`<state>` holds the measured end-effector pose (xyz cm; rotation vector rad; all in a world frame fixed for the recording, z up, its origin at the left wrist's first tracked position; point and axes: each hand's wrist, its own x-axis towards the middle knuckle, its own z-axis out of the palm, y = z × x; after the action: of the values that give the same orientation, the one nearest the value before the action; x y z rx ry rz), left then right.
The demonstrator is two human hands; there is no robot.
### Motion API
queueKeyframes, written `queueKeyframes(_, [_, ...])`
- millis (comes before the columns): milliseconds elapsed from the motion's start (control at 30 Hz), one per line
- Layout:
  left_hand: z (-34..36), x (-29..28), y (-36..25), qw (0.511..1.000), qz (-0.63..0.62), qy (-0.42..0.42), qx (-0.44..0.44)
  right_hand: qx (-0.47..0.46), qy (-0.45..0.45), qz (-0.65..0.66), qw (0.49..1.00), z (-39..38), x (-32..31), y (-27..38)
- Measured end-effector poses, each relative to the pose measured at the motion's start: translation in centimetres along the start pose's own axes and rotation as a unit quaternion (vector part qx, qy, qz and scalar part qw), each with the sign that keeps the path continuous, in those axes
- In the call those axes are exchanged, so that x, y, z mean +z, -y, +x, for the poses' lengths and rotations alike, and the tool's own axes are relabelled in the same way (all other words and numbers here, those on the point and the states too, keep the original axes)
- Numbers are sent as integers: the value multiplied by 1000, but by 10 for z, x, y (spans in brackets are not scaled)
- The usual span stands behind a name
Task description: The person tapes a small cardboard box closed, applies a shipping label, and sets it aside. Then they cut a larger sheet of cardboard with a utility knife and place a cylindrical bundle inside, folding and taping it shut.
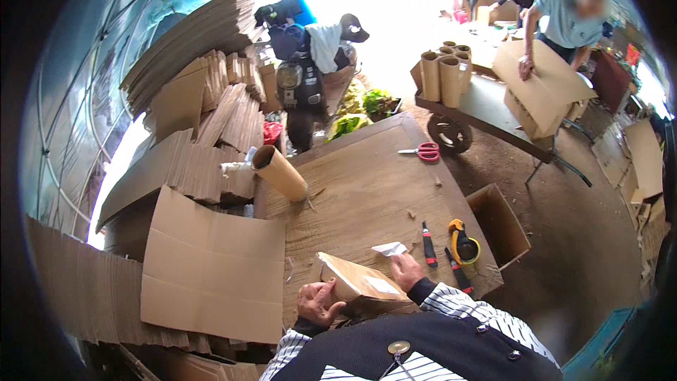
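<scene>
A small cardboard box (358, 276) with a white label on its side is tilted against my front at the near edge of the wooden table (356, 187). My left hand (319, 303) grips its left end, fingers curled and thumb along the side. Above the box's right end, my right hand (407, 271) is closed on a white slip of paper (390, 248). To the right of that hand lie two red-and-black utility knives (429, 245) and a yellow-and-black tape dispenser (462, 243). Red-handled scissors (427, 152) rest near the table's far right corner.
A cardboard tube (280, 173) stands at the table's left edge. Flattened cardboard (215, 268) and tall stacks fill the left. An open box (499, 222) sits beside the table on the right. Across a cart (486, 102) bearing several tubes, a person handles a large carton (539, 81).
</scene>
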<state>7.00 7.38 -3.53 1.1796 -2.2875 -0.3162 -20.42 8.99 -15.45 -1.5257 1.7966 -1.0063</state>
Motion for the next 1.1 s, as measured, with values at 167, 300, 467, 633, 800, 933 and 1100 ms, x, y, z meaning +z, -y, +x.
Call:
queueKeyframes(167, [19, -4, -15, 985, -57, 34, 160, -319, -16, -26, 947, -3, -44, 140])
queueKeyframes(300, [10, 9, 0, 976, -132, 7, 172, -379, 44, -198, 903, -28, -40, 156])
queueKeyframes(467, [-8, -15, 15, 961, -238, -32, 140, -365, 76, -298, 879, -52, -27, 173])
queueKeyframes(633, [-7, -9, 31, 935, -341, -46, 93, -334, 34, -394, 856, -55, -10, 182])
queueKeyframes(800, [-7, -1, 31, 881, -472, 0, -13, -261, -13, -436, 862, -59, 19, 184])
queueKeyframes(933, [-7, 8, 51, 838, -535, 48, -97, -216, -24, -443, 870, -64, 15, 172])
queueKeyframes(1100, [9, 25, 44, 821, -536, 169, -102, -194, -102, -415, 883, -107, -3, 154])
